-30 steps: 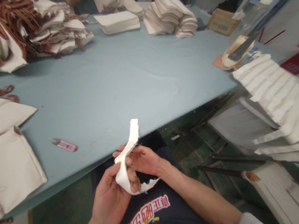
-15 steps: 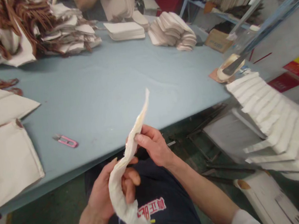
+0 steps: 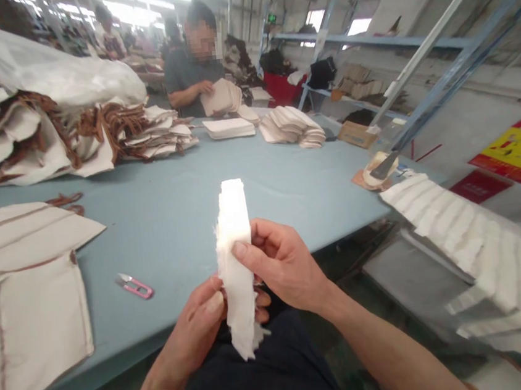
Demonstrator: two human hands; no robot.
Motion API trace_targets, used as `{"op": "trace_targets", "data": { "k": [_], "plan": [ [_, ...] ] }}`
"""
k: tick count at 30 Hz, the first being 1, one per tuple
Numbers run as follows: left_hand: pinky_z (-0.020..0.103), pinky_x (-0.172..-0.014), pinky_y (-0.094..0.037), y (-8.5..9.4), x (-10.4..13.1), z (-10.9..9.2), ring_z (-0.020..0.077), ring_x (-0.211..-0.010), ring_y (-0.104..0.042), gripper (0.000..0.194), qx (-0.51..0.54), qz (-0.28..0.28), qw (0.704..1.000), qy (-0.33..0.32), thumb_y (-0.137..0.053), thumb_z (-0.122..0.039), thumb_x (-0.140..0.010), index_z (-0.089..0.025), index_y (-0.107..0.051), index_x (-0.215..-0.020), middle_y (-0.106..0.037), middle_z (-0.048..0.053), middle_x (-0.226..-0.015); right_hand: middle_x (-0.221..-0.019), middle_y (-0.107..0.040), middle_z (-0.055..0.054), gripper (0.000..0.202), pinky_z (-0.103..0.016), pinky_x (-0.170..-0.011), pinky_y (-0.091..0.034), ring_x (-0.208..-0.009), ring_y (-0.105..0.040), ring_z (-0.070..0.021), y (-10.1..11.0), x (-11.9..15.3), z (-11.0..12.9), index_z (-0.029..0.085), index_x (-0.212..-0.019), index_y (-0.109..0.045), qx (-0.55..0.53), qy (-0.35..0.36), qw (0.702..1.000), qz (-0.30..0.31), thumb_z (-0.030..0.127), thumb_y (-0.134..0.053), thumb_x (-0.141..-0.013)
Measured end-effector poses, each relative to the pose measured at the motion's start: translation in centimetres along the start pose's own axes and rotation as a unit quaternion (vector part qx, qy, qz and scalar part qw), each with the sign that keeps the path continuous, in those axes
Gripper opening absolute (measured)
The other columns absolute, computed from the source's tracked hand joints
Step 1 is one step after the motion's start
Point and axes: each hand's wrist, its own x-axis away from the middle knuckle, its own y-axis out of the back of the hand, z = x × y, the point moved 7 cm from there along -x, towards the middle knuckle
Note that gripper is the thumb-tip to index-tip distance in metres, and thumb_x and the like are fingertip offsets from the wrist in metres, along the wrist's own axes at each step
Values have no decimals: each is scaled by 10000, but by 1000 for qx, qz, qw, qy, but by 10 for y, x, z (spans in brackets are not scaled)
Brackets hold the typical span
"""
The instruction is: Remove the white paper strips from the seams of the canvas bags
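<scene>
A white fabric strip [image 3: 241,296] with frayed edges stands nearly upright before me, at the table's front edge. My right hand [image 3: 279,258] pinches it, thumb pressed on its face and fingers behind. Lower down, my left hand [image 3: 203,316] grips the strip's left edge, its thumb and forefinger closed there; some of its fingers show behind the strip on the right. Pink-handled thread snips [image 3: 134,286] lie on the blue tabletop [image 3: 171,229], left of my hands. Cream fabric pieces with brown seams [image 3: 40,311] lie at the far left.
Heaped cream pieces with brown ties [image 3: 110,136] fill the back left. A co-worker [image 3: 195,65] handles a stack of pieces [image 3: 222,96] across the table. More stacks [image 3: 290,125] lie nearby. At right, layered white strips [image 3: 475,247] hang below a metal pole [image 3: 448,76].
The strip has gone from long and curled to a shorter, flatter upright length. Both hands have drawn closer together around it. My view has tilted up, showing the co-worker and room.
</scene>
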Motion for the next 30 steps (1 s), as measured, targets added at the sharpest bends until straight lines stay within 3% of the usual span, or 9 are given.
{"op": "trace_targets", "data": {
  "k": [2, 5, 9, 14, 19, 22, 26, 30],
  "plan": [
    [363, -686, -681, -4, 11, 6, 294, -807, -829, 559, 18, 23, 999, 24, -836, -635, -873, -180, -822, -1197, -862, 161, -1058, -726, -652, 29, 260, -205, -500, -444, -559, -542, -86, -1, 2, -4, 191, -918, -661, 19, 0, 1000, -3, 443, -709, -964],
    [368, -781, -676, -4, 24, 16, 303, -874, -841, 557, 31, 35, 997, 60, -806, -623, -907, -172, -826, -1232, -871, 172, -1029, -740, -637, 24, 275, -224, -545, -450, -606, -549, -98, -3, -1, -12, 187, -901, -661, 29, 9, 1000, -1, 453, -716, -946],
    [339, -893, -632, 10, 28, 23, 326, -1032, -818, 553, -55, -24, 998, 36, -808, -596, -917, -124, -848, -1203, -869, 210, -1085, -759, -628, 19, 273, -237, -573, -420, -643, -539, -104, -4, -13, -32, 182, -903, -654, 52, 13, 999, 5, 448, -688, -955],
    [324, -864, -612, 27, 35, 35, 281, -968, -807, 478, -116, -111, 985, 63, -779, -538, -965, -176, -827, -1273, -879, 165, -1085, -735, -600, 26, 257, -251, -576, -413, -636, -517, -112, -4, -23, -61, 195, -878, -653, 123, 23, 992, 8, 436, -662, -965],
    [349, -1035, -577, 40, 50, 44, 321, -1174, -770, 444, -141, -136, 978, 72, -782, -542, -958, -192, -863, -1218, -844, 149, -1262, -763, -646, 5, 239, -271, -624, -449, -682, -569, -136, -7, -24, -76, 201, -889, -690, 155, 40, 987, 26, 427, -667, -960],
    [335, -1025, -582, 45, 51, 50, 345, -1224, -756, 447, -101, -139, 982, 73, -814, -531, -931, -162, -878, -1174, -827, 178, -1297, -769, -654, 7, 252, -264, -616, -431, -675, -551, -134, -9, -30, -98, 200, -895, -703, 155, -3, 987, 43, 444, -668, -947],
    [320, -886, -634, 49, 45, 64, 310, -1019, -825, 424, 12, -163, 983, 81, -817, -455, -945, -126, -850, -1211, -863, 213, -1132, -683, -580, 40, 219, -246, -601, -364, -640, -481, -113, -6, -42, -135, 197, -801, -674, 153, -50, 986, 46, 387, -683, -909],
    [350, -838, -667, 43, 46, 69, 300, -919, -843, 345, 95, -165, 978, 83, -801, -367, -960, -113, -844, -1190, -862, 218, -1134, -711, -588, 41, 304, -236, -579, -368, -629, -471, -105, -4, -44, -156, 190, -887, -684, 105, -80, 989, 60, 480, -614, -942]
  ]
}}
